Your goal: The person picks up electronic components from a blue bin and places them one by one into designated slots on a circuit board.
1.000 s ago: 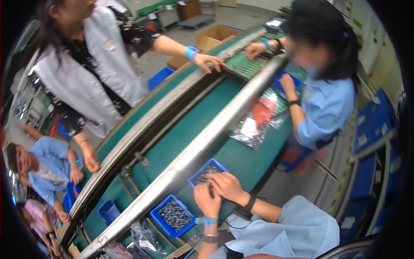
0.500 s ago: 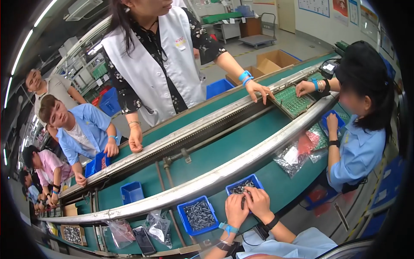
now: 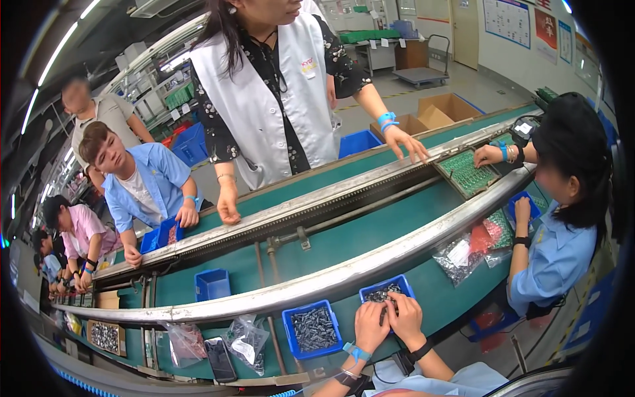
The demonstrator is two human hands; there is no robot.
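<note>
Dark part [image 3: 383,316], mostly hidden, is near the green worktop's [image 3: 430,278] near edge. Long metal rail [image 3: 370,269] crosses beyond; one blue bin [image 3: 316,353] stands left, another blue bin [image 3: 405,284] just behind. Left hand [image 3: 370,326] and right hand [image 3: 405,317], nearly closed, pinch it; its direction and long axis are unclear.

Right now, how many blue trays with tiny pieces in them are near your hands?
2. The first blue tray is just beyond the left hand and right hand, which partly cover it. The second blue tray is to its left. I see no others there.
</note>
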